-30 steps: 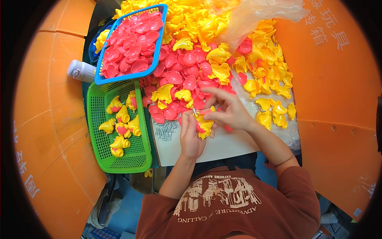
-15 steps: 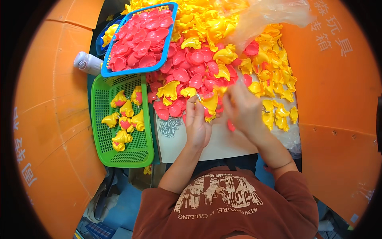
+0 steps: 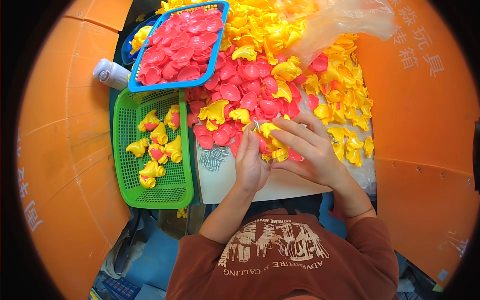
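the white table [image 3: 240, 185] in front of me is covered almost fully by a big heap of loose plastic shells, the pink shells [image 3: 245, 92] in the middle and the yellow shells [image 3: 340, 95] to the right and at the back. at my left stands the green basket [image 3: 132, 187] with some finished yellow and pink toys [image 3: 159, 134] lying in it, well apart from one another. behind it, partly over its far edge, is the blue basket [image 3: 216, 75] full of pink shells. a clear plastic bag [image 3: 345, 22] lies on the heap at the back right, and a white bottle [image 3: 111, 74] lies left of the blue basket.

my 2 hands meet at the near edge of the heap. my left hand [image 3: 250, 162] and my right hand [image 3: 312, 150] are both closed around 1 toy [image 3: 272, 142], a yellow piece with a pink piece against it, held above the table. a small metal part shows at its top, too small for me to name it. the small screws [image 3: 212, 159] lie in a little pile on the table just beside my left hand.

to do this step well, i think i must keep my left hand firm and let only my right fingers [image 3: 292, 135] press, so the 2 halves stay in line. i should hold it low over the table, because a dropped part would be lost in the heap.
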### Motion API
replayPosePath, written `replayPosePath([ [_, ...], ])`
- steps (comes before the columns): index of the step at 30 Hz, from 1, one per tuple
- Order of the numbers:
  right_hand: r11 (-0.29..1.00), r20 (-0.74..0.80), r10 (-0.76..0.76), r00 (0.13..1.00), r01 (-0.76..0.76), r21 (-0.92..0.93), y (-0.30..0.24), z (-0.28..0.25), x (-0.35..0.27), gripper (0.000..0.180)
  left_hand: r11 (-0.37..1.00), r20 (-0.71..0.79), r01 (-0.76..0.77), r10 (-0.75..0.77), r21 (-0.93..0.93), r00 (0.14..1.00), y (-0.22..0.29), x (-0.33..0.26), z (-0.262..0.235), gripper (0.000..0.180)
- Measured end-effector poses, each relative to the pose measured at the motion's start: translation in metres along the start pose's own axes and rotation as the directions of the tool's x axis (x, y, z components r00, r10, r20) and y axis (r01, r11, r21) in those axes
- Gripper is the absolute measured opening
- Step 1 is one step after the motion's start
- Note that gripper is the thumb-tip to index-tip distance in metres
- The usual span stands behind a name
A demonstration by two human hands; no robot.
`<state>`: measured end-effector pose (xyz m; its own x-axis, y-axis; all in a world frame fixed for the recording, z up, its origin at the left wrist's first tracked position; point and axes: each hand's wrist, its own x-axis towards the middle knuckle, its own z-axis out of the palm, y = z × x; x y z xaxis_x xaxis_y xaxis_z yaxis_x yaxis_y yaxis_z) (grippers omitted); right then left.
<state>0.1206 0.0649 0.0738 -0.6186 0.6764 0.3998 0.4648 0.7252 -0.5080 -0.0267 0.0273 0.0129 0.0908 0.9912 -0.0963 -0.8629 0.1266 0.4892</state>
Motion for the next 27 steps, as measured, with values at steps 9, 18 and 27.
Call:
replayPosePath([
  [9,0.957,-0.145,-0.161,0.976,0.119,-0.264,-0.005,0.019,-0.011,0.048,0.992,-0.054,0.017,-0.010,0.126,0.998,0.004,-0.004,0.009,0.041],
  [18,0.989,-0.058,-0.118,0.991,0.112,-0.095,-0.003,0.007,-0.010,0.049,0.976,-0.097,0.033,-0.012,0.215,0.995,0.007,-0.006,0.019,0.040],
  [27,0.989,-0.106,-0.086,0.991,0.098,0.109,0.001,0.008,-0.011,0.053,0.929,0.124,-0.092,0.050,0.357,0.991,0.006,-0.012,0.012,0.040],
])
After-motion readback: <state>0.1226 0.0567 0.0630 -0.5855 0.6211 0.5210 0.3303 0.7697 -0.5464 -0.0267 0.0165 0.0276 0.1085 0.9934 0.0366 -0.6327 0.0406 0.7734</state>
